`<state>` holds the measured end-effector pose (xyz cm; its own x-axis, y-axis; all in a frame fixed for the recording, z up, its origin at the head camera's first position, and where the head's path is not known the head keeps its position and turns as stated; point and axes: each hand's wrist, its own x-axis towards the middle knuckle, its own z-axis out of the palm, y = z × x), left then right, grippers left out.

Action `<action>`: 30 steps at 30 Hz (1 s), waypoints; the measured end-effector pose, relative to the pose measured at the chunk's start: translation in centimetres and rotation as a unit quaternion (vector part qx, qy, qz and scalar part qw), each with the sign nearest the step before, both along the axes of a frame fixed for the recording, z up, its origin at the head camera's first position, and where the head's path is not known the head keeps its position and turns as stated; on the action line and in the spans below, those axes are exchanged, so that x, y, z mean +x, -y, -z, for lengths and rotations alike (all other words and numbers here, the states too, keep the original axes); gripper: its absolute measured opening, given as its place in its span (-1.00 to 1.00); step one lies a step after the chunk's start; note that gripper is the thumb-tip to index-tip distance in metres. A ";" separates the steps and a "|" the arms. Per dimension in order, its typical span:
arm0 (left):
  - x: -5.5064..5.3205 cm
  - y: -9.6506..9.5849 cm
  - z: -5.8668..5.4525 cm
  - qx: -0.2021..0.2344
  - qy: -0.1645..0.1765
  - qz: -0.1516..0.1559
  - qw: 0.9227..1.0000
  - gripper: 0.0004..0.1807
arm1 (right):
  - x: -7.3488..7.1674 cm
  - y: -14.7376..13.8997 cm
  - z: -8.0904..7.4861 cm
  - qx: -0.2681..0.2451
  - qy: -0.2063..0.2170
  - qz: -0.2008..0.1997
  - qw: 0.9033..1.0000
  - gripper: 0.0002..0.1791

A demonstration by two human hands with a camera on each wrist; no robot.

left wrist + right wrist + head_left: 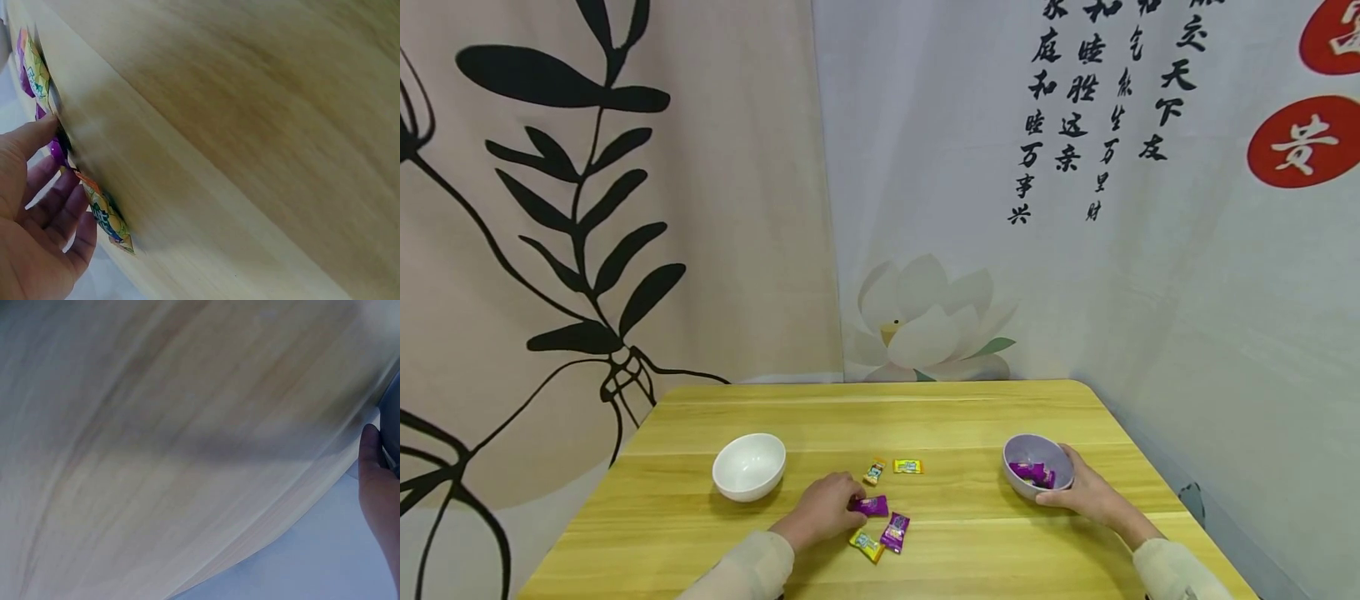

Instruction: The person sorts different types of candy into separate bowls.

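Note:
On the table my left hand (829, 510) pinches a purple wrapped candy (872, 506) between thumb and fingertips. In the left wrist view the hand (47, 206) partly covers that purple candy (57, 150). Close by lie another purple candy (895, 532) and a yellow candy (867, 546). Just beyond the fingers are a yellow-orange candy (874, 472) and a second yellow one (907, 467). My right hand (1086, 492) grips the side of a lavender bowl (1017, 443), with purple candies (1032, 474) inside. Only the thumb side of the right hand (381, 494) shows in the right wrist view.
A white bowl (749, 467) stands on the left of the wooden table (955, 417), beyond my left hand. Behind the table's far edge hangs a printed cloth backdrop (917, 208) with a plant, a lotus and writing.

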<state>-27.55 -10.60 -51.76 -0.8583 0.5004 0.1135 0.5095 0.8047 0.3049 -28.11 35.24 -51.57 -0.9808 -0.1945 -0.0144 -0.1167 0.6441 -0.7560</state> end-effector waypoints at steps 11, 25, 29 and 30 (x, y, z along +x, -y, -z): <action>-0.1 -0.1 -0.4 0.008 -0.012 0.002 1.000 -0.72 | -0.1 -0.1 0.2 -0.004 -0.003 0.001 1.000 0.23; -0.8 -0.8 -1.4 0.018 -0.029 -0.009 0.999 -0.75 | 0.0 -0.1 0.1 -0.002 -0.002 -0.001 1.000 0.23; -1.0 -1.3 -1.7 0.024 -0.039 -0.008 0.999 -0.74 | 0.0 -0.1 0.0 0.003 -0.003 0.001 1.000 0.23; -1.0 -1.4 -1.9 0.026 -0.040 -0.008 0.999 -0.74 | 0.0 -0.1 0.1 0.002 -0.003 0.000 1.000 0.23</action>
